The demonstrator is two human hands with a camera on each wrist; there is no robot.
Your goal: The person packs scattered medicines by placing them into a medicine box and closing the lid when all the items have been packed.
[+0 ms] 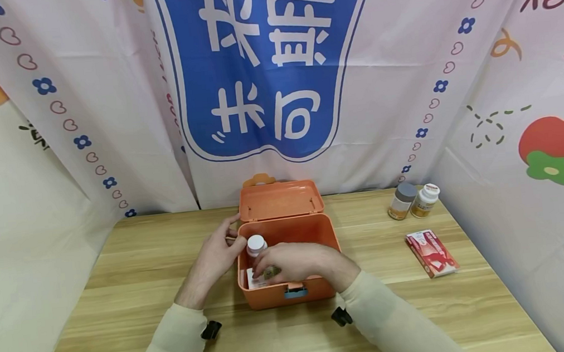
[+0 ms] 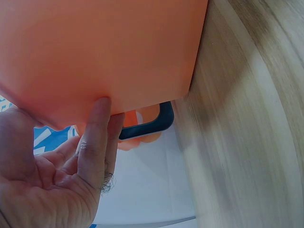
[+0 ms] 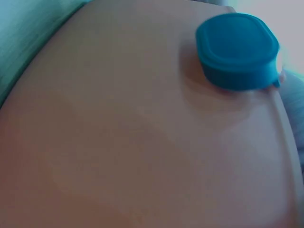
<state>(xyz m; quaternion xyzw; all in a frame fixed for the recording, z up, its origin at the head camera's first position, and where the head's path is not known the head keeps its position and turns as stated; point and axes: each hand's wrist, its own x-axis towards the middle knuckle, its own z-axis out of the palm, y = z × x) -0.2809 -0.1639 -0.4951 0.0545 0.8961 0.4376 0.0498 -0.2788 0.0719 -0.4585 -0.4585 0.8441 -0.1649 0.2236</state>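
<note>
An orange storage box stands on the table with its lid swung back. My left hand grips its left wall, thumb over the rim and fingers against the outside; the left wrist view shows the fingertips on that wall. Inside, a white-capped bottle stands at the left, with a white carton in front of it. My right hand reaches in over the front rim, fingers curled around a small olive-brown item, mostly hidden. The blue latch is close in the right wrist view.
To the right stand a grey-capped jar and a white bottle. A red and white carton lies in front of them. A dark handle shows by the box in the left wrist view. Printed cloth hangs behind the wooden table.
</note>
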